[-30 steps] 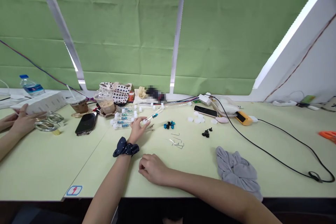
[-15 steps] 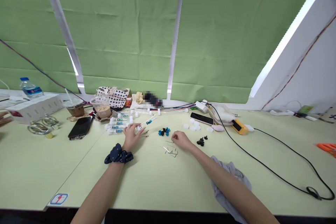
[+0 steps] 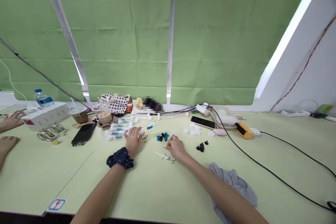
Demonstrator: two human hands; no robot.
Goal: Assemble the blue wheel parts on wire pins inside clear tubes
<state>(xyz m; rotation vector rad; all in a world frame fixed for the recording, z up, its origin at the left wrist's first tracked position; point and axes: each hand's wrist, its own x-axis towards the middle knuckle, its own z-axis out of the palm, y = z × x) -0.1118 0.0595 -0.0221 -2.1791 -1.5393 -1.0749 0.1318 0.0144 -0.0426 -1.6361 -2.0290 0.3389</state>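
My left hand (image 3: 133, 139) is closed round the white-capped end of a clear tube (image 3: 154, 125). A small blue piece (image 3: 149, 127) shows inside that tube, which slants up to the right. My right hand (image 3: 176, 147) is pinched, with a thin metal rod (image 3: 165, 147) at its fingertips, partly hidden. Just below it lies a loose heap of thin metal rods (image 3: 167, 158), some apparently bent at the end. Between the hands sits a cluster of small blue and black pieces (image 3: 162, 136). Several more capped clear tubes (image 3: 119, 127) lie left of my left hand.
White round caps (image 3: 193, 132) and black knob-like pieces (image 3: 201, 147) lie to the right, near a phone (image 3: 203, 122), a yellow device (image 3: 244, 130), a black cable (image 3: 243, 156) and grey cloth (image 3: 233, 185). Drink cups (image 3: 80, 116), another phone (image 3: 83, 134) and another person's hands (image 3: 12, 120) are leftward.
The view has shifted slightly. My right hand has drawn a little left, its pinched fingers now bringing the rod near the blue and black pieces. More of the other person's hands shows at left.
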